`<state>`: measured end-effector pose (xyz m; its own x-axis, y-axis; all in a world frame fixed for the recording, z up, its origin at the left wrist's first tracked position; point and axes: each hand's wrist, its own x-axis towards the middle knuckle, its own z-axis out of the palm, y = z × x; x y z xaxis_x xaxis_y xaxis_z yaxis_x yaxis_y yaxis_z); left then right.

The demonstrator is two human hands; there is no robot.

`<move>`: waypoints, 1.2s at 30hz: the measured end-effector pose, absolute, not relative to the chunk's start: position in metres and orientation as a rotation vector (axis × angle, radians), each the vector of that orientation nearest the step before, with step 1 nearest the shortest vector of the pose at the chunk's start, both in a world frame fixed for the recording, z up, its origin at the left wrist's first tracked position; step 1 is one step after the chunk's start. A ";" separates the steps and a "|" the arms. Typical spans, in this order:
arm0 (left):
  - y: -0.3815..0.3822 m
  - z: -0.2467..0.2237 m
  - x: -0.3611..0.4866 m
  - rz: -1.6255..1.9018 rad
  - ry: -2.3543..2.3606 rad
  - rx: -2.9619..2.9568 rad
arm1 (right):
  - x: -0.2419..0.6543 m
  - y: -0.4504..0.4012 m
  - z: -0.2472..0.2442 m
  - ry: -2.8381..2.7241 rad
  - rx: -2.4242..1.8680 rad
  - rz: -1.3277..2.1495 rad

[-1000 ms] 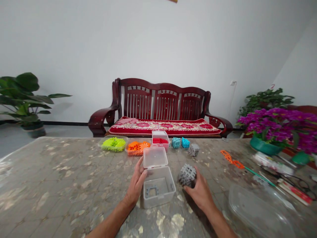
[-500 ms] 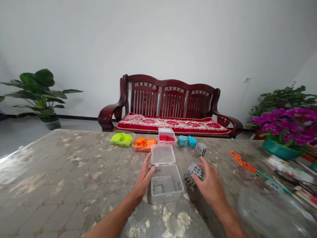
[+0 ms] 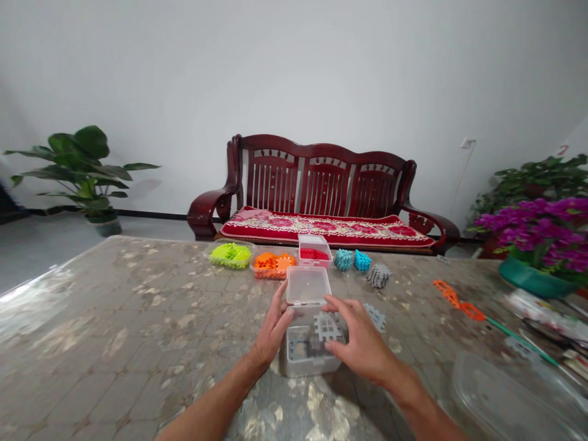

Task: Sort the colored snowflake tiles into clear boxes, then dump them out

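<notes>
A clear plastic box [image 3: 309,367] stands on the table with its lid [image 3: 309,285] raised at the back. My left hand [image 3: 272,331] grips the box's left side, thumb on the rim near the hinge. Inside, at the left, lies a square grey frame-shaped piece [image 3: 299,349]. My right hand [image 3: 361,334] holds grey notched building pieces [image 3: 327,327] between thumb and fingers, at the box's opening; how many is hidden. Behind that hand, a lighter grey notched piece [image 3: 375,317] lies on the table, partly covered.
Tubs of lime pieces [image 3: 231,253] and orange pieces [image 3: 274,263], a box of red pieces [image 3: 315,254], two blue stacks [image 3: 362,261] and a grey stack [image 3: 379,276] stand farther back. At right are joined orange pieces [image 3: 458,301], a clear lid [image 3: 500,398] and a flowerpot [image 3: 533,277].
My right hand has taken grey pieces from the table and carried them left to the box. One lighter piece shows where they were. My left hand keeps its hold on the box.
</notes>
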<state>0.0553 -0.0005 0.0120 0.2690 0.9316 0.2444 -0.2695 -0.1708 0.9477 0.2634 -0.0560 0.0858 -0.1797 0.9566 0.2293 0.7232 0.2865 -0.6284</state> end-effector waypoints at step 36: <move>-0.001 0.013 0.056 1.246 0.779 1.316 | 0.339 -0.062 0.054 -1.717 -1.784 0.089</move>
<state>0.0557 -0.0008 0.0126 0.2275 0.9480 0.2226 -0.2148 -0.1741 0.9610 0.3392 -0.0617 0.0540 0.1391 0.9140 0.3811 0.8698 0.0712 -0.4883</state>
